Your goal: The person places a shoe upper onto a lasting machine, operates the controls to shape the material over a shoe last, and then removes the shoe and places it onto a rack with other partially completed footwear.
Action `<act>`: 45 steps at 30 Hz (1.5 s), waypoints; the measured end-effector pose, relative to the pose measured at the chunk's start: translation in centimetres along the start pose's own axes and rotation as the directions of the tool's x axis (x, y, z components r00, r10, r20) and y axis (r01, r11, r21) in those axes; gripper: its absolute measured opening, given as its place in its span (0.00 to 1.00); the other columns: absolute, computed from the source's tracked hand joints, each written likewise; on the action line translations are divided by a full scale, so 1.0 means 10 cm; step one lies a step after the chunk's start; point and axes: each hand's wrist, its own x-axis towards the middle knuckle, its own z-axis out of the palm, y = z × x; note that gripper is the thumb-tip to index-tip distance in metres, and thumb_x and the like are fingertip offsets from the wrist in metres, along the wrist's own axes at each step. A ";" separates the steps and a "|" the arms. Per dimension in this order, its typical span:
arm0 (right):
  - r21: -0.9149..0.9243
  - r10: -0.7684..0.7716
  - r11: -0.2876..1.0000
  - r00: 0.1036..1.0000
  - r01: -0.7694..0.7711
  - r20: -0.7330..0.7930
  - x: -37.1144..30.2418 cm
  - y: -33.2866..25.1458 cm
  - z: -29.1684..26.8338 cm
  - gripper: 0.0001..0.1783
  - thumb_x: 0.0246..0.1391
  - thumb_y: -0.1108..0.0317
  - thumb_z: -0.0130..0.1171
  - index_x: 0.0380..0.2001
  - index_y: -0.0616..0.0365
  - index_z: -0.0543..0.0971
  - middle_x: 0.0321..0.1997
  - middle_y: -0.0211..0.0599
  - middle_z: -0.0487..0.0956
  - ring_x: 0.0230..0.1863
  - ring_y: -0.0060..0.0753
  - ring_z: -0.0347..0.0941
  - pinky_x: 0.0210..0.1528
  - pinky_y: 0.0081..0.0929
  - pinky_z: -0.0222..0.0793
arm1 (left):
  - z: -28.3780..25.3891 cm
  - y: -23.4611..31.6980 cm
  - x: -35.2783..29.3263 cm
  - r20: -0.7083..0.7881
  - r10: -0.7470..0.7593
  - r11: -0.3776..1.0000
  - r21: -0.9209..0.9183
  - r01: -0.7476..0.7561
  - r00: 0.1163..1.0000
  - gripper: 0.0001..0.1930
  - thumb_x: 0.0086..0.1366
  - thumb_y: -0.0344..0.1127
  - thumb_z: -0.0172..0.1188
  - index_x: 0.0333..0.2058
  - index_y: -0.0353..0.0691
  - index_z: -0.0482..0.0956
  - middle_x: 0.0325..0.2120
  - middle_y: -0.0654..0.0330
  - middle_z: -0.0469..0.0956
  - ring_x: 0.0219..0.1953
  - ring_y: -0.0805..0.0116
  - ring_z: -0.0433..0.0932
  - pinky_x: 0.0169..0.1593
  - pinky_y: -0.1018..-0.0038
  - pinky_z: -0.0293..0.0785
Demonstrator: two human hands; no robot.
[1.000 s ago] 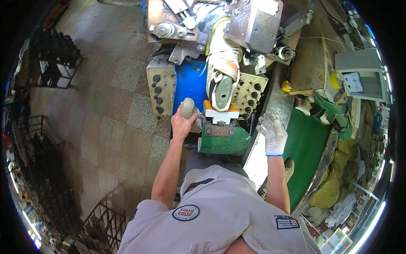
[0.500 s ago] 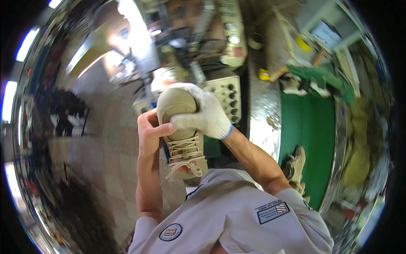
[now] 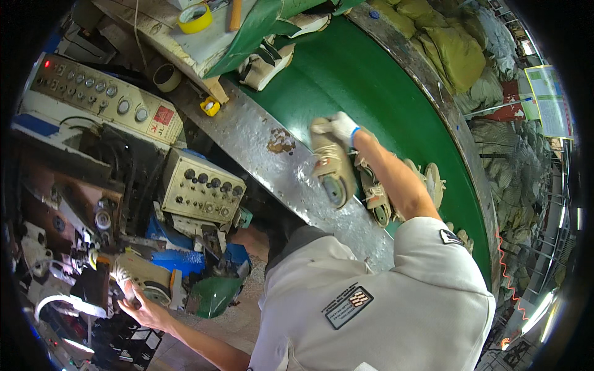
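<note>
My right hand [image 3: 341, 128], in a white knit glove, grips a beige lace-up shoe [image 3: 331, 157] by its toe. The shoe hangs over the inner edge of the green conveyor belt [image 3: 383, 80], collar opening toward me. Beside it on the belt lie more beige shoes [image 3: 374, 190], partly hidden by my right forearm. At the lower left my bare left hand [image 3: 143, 309] reaches to a second beige shoe [image 3: 145, 275] set in a machine. Its fingers rest around the laced side of that shoe, and some are hidden.
A control box with black knobs [image 3: 201, 188] and a long gauge panel [image 3: 102, 93] stand at left. A metal ledge [image 3: 266, 148] borders the belt. Yellow tape [image 3: 195, 18] lies on a shelf above. Olive sacks [image 3: 448, 46] are piled beyond the belt.
The view has turned right toward the belt. My hands, earlier together on one shoe, are now apart: the right carries a shoe to the belt, the left is at the machine's shoe.
</note>
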 end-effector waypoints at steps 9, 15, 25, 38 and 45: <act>-0.374 -0.164 0.927 0.883 -0.014 -0.440 2.01 0.04 -0.10 0.49 0.43 0.37 0.74 0.54 0.72 0.78 0.50 0.60 0.83 0.48 0.57 0.83 0.52 0.44 0.80 | 0.39 0.03 -0.03 0.142 0.042 0.989 -0.145 -0.021 0.989 0.33 0.62 0.37 0.67 0.64 0.35 0.72 0.57 0.47 0.77 0.56 0.53 0.76 0.62 0.60 0.70; 0.247 0.181 0.963 0.936 -0.107 -0.301 3.45 -0.79 0.98 0.40 0.54 0.37 0.67 0.55 0.64 0.79 0.49 0.58 0.83 0.49 0.54 0.82 0.47 0.48 0.80 | 0.19 -0.92 0.09 0.207 -0.107 0.977 -0.159 0.141 0.973 0.33 0.59 0.37 0.70 0.62 0.31 0.72 0.55 0.48 0.78 0.50 0.57 0.78 0.55 0.63 0.75; 0.868 -0.008 0.492 0.998 0.064 -0.069 2.95 -0.53 1.00 0.36 0.53 0.59 0.71 0.63 0.58 0.73 0.56 0.47 0.81 0.55 0.46 0.80 0.55 0.52 0.77 | -0.39 -1.50 -0.85 0.540 -0.319 0.891 -0.109 0.440 0.779 0.22 0.66 0.32 0.66 0.56 0.29 0.76 0.44 0.53 0.82 0.42 0.61 0.79 0.47 0.68 0.79; 0.692 -0.337 0.246 0.609 -0.679 0.718 -1.15 -1.17 2.79 0.26 0.67 0.61 0.59 0.61 0.68 0.73 0.53 0.51 0.82 0.48 0.44 0.83 0.50 0.41 0.82 | 0.73 0.93 -0.26 0.789 0.181 0.465 -0.594 0.657 0.587 0.21 0.74 0.38 0.59 0.59 0.30 0.77 0.46 0.52 0.84 0.46 0.63 0.84 0.53 0.68 0.79; 0.655 -0.404 0.744 0.690 -0.134 0.601 -1.88 -2.37 3.65 0.24 0.63 0.65 0.65 0.58 0.68 0.78 0.51 0.38 0.83 0.50 0.27 0.79 0.53 0.27 0.75 | 0.52 0.00 0.14 0.808 0.107 0.276 -0.584 0.763 0.580 0.09 0.66 0.31 0.67 0.41 0.33 0.84 0.32 0.58 0.86 0.30 0.70 0.85 0.37 0.72 0.84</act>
